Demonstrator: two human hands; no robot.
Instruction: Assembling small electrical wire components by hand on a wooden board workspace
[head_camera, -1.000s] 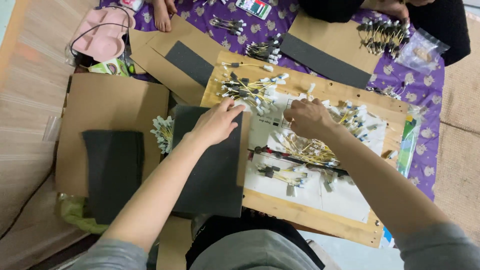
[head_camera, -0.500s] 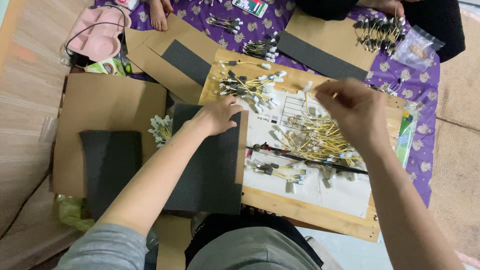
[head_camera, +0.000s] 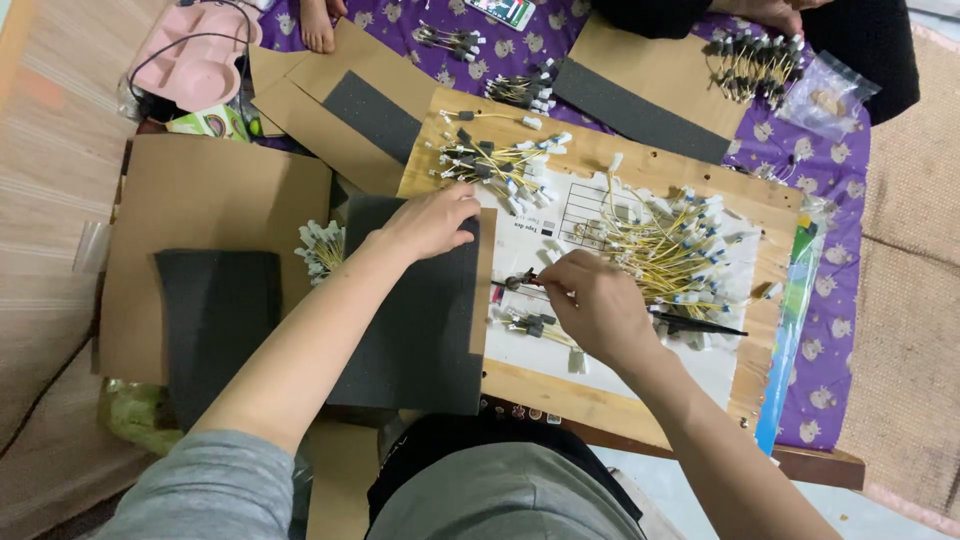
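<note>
Left hand: we see our left hand (head_camera: 432, 222) lying flat, palm down, on the upper edge of a dark foam sheet (head_camera: 415, 310), its grip released and pressing, as it did a second ago.
Right hand: our right hand (head_camera: 592, 305) has come back from the far side of the board and now curls, fingers pinched, over the small black-ended connectors (head_camera: 530, 325); what the grip has closed on, we cannot tell.
Wires: the loose heap of yellow wires (head_camera: 665, 245) sits just beyond the right hand, on the white paper sheet (head_camera: 600, 215).
Board: paper and wires rest on a wooden board (head_camera: 560, 385); a second bundle (head_camera: 500, 165) lies near its top left corner.
Meaning: we judge that the hand has fetched a piece and returned to the sorting spot.
Around us: cardboard panels (head_camera: 215, 205), purple cloth (head_camera: 835, 350), another person's foot (head_camera: 318, 25).
</note>
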